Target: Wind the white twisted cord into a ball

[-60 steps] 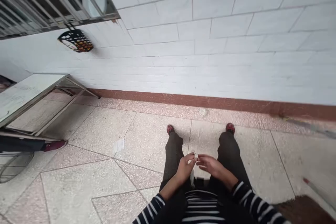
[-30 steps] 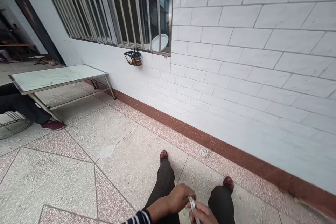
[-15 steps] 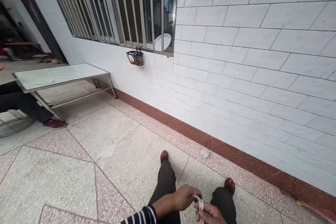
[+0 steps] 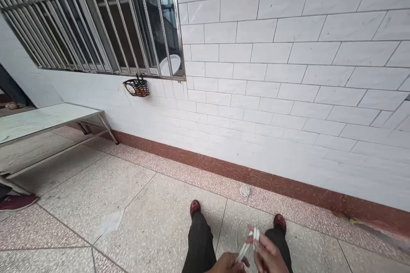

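Observation:
Low in the head view, my left hand (image 4: pixel 228 262) is closed on a length of white cord (image 4: pixel 244 251), cut off partly by the bottom edge. My right hand (image 4: pixel 269 252) is beside it, with the cord looped over its raised fingers in pale strands lying side by side. From the hands a thin line of cord curves over the floor to a small white ball of cord (image 4: pixel 245 190) near the wall. Whether the hands touch each other is hard to make out.
My legs and red shoes (image 4: pixel 195 207) stand on either side of the cord. A glass-topped table (image 4: pixel 48 117) is at the left, with another person's shoe (image 4: pixel 19 203) below. A black basket (image 4: pixel 137 88) hangs from the barred window; a white sheet (image 4: pixel 111 222) lies on the floor.
The view has swung left to right, so the table and window sit further left. My right hand has risen with the cord around its fingers; my left hand has dropped lower.

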A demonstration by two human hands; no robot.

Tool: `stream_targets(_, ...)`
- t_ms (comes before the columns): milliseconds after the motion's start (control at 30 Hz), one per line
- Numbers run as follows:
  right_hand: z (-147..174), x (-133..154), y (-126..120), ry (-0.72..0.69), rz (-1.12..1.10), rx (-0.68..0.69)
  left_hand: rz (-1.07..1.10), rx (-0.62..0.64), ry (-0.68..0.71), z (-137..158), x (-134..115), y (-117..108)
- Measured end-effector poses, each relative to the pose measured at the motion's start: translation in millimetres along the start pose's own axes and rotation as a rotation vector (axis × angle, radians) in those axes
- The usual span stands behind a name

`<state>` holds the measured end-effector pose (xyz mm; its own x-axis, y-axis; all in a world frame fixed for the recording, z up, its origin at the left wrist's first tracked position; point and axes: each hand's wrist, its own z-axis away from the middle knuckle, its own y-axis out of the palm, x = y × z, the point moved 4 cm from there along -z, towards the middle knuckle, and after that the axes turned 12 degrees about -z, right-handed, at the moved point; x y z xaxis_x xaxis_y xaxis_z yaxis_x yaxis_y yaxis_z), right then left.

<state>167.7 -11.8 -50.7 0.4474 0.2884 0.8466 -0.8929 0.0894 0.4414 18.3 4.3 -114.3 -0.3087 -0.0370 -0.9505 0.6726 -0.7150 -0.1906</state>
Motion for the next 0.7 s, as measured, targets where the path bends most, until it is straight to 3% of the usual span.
stream_targets(167,-7,49,5,-0.19,0.344,-0.184,-0.089,0.005,-0.004,22,-50,-12)
stream_targets(233,-18,64,-4,-0.25,0.504,-0.247,-0.054,0.075,0.0,26,-70,-17)
stream_targets(333,-33,64,-24,-0.206,0.626,-0.265,0.05,0.139,0.002,25,-93,-25)
stream_targets(433,-27,45,-33,-0.124,0.668,-0.171,0.101,0.107,0.027,18,-110,-38)
stream_targets(533,0,19,-23,-0.042,0.713,0.013,0.126,0.051,0.045,6,-116,-55)
stream_targets(633,32,-4,-6,0.066,0.683,0.248,0.073,0.037,0.009,-7,-106,-70)
stream_targets(700,48,-10,4,0.168,0.513,0.392,0.029,0.041,-0.039,-13,-91,-74)
